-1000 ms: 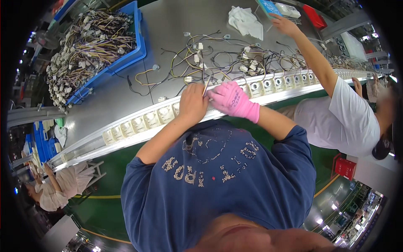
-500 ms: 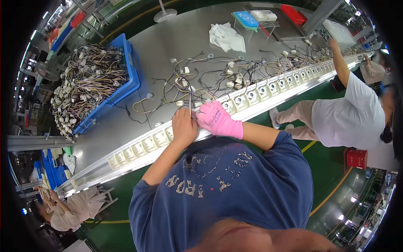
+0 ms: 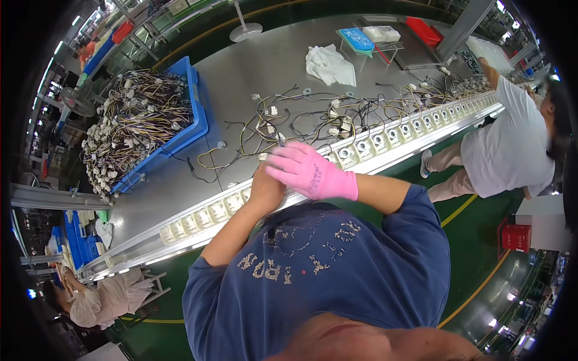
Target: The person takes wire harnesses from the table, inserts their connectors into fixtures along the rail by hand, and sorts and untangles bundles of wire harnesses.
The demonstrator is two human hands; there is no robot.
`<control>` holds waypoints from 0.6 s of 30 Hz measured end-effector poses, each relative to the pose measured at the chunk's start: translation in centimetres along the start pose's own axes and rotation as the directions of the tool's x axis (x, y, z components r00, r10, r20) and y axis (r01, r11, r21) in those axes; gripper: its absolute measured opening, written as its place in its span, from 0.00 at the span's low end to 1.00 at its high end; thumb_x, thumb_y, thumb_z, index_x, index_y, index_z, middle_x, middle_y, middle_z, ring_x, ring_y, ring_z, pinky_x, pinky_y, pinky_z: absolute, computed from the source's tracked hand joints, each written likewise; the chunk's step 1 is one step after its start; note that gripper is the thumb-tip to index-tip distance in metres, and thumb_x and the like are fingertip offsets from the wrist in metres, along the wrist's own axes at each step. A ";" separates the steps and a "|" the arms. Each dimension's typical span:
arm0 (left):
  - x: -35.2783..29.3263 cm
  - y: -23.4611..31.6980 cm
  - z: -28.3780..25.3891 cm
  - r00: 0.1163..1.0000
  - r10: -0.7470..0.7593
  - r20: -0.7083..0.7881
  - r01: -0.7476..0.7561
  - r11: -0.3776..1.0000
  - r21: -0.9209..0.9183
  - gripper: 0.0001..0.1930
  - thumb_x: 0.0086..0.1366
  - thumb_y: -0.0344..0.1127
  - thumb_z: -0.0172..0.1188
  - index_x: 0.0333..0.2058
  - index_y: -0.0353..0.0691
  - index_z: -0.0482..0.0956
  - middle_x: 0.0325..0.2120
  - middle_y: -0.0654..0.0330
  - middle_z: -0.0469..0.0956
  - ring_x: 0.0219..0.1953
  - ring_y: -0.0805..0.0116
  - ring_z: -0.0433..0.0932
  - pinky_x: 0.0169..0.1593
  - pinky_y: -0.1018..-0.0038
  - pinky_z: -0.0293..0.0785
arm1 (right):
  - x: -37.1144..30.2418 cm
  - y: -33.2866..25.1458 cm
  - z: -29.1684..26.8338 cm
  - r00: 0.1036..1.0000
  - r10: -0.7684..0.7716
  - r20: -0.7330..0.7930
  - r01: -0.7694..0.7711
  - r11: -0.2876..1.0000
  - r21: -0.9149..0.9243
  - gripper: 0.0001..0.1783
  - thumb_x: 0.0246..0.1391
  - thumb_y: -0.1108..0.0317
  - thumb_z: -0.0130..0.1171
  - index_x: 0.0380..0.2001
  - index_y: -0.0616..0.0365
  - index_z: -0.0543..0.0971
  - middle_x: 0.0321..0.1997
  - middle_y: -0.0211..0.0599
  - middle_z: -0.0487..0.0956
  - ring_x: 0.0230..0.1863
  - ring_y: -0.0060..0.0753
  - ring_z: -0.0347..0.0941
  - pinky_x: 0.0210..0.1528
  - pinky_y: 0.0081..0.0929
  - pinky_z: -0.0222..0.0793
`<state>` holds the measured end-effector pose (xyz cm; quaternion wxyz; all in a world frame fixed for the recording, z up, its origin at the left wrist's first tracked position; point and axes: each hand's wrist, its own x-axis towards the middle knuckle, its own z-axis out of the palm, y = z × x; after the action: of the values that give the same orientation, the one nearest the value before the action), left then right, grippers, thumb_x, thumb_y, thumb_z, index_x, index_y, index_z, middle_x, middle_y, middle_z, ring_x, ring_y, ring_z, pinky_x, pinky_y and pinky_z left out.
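Over the row of pale square plastic housings (image 3: pixel 205 216) in the metal rail, my two hands are close together. My left hand (image 3: pixel 267 189) is bare and rests at the row, its fingertips hidden under the pink glove. My right hand (image 3: pixel 308 173), in a pink glove, lies across the left one with its fingers stretched out and nothing visible in them. To the right, the housings (image 3: pixel 378 142) carry dark round centres. Wire leads with white connectors (image 3: pixel 274 127) lie loose just beyond my hands.
A blue bin (image 3: pixel 198 114) heaped with wire harnesses (image 3: pixel 141 114) stands at the left. Farther back are a white cloth (image 3: pixel 328 65), a small rack with a blue tray (image 3: pixel 356 40) and a red tray (image 3: pixel 424 31). A co-worker in white (image 3: pixel 509 141) stands at the right along the rail.
My right hand has gone from a closed grip beside the left hand to flat, outstretched fingers over it. The wires that stood up between my hands no longer show there.
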<state>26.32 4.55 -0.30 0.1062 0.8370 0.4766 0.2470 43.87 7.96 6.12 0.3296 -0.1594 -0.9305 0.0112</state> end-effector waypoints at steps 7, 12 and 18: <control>-0.7 0.0 0.4 0.986 -0.155 -0.058 0.150 0.986 -0.071 0.08 0.54 0.31 0.59 0.31 0.34 0.74 0.30 0.50 0.71 0.36 0.50 0.69 0.40 0.60 0.65 | 1.0 3.2 0.8 0.643 0.052 0.764 -0.060 0.998 -0.018 0.27 0.45 0.67 0.54 0.51 0.59 0.64 0.31 0.41 0.75 0.34 0.44 0.75 0.45 0.42 0.66; -1.0 0.0 0.4 0.978 -0.201 -0.050 0.196 0.977 -0.084 0.06 0.54 0.31 0.59 0.30 0.36 0.75 0.29 0.53 0.70 0.36 0.52 0.69 0.39 0.61 0.65 | 1.5 2.2 0.0 0.471 0.161 0.867 -0.285 0.958 -0.023 0.22 0.49 0.67 0.51 0.48 0.59 0.64 0.30 0.42 0.77 0.34 0.44 0.76 0.39 0.41 0.67; -0.7 0.5 0.5 0.966 -0.237 -0.103 0.229 0.970 -0.085 0.07 0.52 0.32 0.61 0.27 0.36 0.74 0.28 0.54 0.71 0.34 0.53 0.69 0.38 0.62 0.65 | 1.4 1.9 1.2 0.592 0.245 0.768 -0.221 0.966 -0.137 0.11 0.45 0.69 0.54 0.35 0.56 0.75 0.29 0.40 0.79 0.33 0.43 0.78 0.33 0.36 0.70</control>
<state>26.68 3.69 -0.74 0.1377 0.7555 0.5677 0.2965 42.64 10.30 5.77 -0.1120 -0.2634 -0.9519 0.1092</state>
